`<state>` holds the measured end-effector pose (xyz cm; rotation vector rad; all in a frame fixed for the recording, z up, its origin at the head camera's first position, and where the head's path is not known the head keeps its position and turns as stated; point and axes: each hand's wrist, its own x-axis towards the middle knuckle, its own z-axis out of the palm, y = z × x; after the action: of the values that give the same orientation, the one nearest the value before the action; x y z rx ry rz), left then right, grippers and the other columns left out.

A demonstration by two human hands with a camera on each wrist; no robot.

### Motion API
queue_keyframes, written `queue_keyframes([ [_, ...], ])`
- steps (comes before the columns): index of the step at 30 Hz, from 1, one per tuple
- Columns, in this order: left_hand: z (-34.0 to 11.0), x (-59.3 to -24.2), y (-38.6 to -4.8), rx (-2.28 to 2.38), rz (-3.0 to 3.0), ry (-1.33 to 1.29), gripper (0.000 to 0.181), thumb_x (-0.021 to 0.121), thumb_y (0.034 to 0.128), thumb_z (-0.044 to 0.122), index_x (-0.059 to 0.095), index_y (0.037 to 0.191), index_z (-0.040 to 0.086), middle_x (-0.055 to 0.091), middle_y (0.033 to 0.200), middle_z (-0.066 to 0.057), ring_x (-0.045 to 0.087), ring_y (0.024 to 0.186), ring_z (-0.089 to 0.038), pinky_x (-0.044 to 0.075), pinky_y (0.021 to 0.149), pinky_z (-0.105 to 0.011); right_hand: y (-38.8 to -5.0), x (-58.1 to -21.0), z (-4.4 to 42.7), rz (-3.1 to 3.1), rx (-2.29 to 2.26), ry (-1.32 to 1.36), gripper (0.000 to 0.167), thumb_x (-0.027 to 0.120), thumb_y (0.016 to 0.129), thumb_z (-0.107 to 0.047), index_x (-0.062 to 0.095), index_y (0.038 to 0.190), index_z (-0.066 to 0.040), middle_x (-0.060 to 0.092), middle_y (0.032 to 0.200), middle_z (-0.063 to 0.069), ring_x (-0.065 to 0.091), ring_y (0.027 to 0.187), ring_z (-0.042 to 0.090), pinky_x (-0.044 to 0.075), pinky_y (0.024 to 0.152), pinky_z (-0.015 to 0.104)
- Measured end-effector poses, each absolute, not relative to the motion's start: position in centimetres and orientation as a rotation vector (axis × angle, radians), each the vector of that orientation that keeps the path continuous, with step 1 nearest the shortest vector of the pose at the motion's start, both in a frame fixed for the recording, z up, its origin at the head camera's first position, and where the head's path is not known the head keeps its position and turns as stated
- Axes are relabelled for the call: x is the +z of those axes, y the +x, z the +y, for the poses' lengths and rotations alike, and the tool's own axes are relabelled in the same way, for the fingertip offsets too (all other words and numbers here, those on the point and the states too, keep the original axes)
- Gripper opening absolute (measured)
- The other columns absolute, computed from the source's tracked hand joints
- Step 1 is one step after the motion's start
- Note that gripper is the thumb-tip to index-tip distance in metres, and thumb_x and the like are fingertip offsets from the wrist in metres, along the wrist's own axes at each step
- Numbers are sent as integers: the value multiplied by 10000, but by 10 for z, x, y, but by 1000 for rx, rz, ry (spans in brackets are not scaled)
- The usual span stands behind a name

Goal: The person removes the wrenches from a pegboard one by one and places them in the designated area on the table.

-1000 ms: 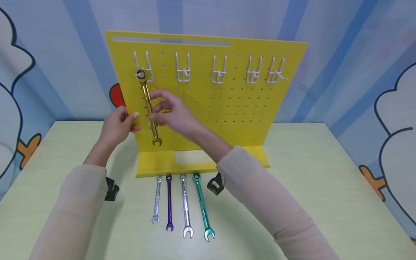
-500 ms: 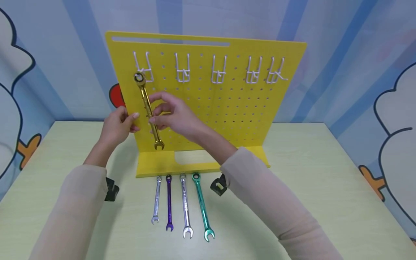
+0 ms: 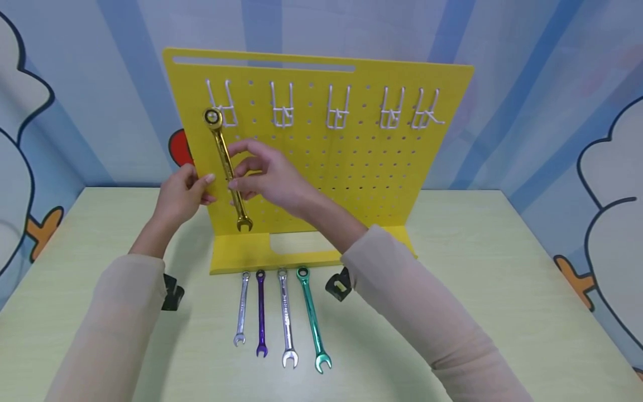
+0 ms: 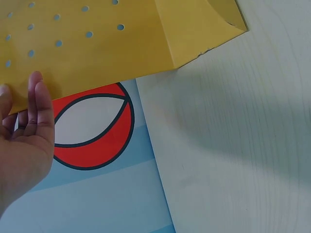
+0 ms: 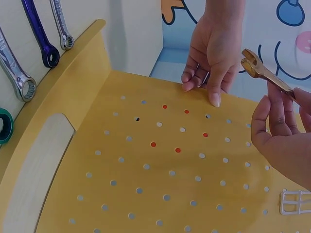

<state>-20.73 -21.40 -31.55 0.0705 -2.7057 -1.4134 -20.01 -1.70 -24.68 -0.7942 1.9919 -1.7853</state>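
Note:
My right hand (image 3: 271, 176) pinches a gold combination wrench (image 3: 227, 159) by its shaft, between thumb and fingers. The wrench hangs slightly tilted, ring end up, in front of the yellow pegboard (image 3: 351, 144). Its ring lies over the tip of the leftmost white wire hook (image 3: 228, 109); whether the hook passes through it I cannot tell. In the right wrist view the open end of the gold wrench (image 5: 265, 73) sticks out from the fingers, off the board. My left hand (image 3: 181, 192) grips the pegboard's left edge, thumb in front, as the left wrist view also shows, hand (image 4: 26, 145).
Several more white hooks (image 3: 283, 114) line the board's upper part. On the table before the base lie a small silver wrench (image 3: 242, 310), a purple wrench (image 3: 261, 315), a larger silver wrench (image 3: 286, 318) and a green wrench (image 3: 313, 321). A patterned backdrop (image 3: 321, 25) stands behind.
The gold wrench's ring end has shifted a little left, and its open end a little right and down, so it tilts more. My left hand has stayed on the board's edge.

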Motion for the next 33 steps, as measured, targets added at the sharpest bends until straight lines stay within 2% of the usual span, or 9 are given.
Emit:
queue_keyframes([
  [6,-215,-315,-207,-1412,-2706,62,366,463,938,349,419,969,-13,515,918,-176,632,710,-174,503,596,-170,-199,-244,-14,1989,-1801,-786,385,572,859,71,479,1208,-63,549,880,137,564,716,220,525,751,395],
  [17,-214,-315,-208,-1417,-2721,99,369,465,936,352,420,997,-10,507,930,-172,629,759,-230,499,605,-168,-198,-241,-11,1979,-1805,-785,391,573,851,87,482,1208,-46,550,871,140,568,716,225,535,714,328],
  [33,-213,-314,-205,-1409,-2725,103,363,466,935,350,419,977,-8,512,924,-172,631,746,-200,511,613,-179,-198,-249,8,2016,-1779,-788,342,571,850,85,479,1155,-39,536,874,156,569,725,234,533,727,368],
])
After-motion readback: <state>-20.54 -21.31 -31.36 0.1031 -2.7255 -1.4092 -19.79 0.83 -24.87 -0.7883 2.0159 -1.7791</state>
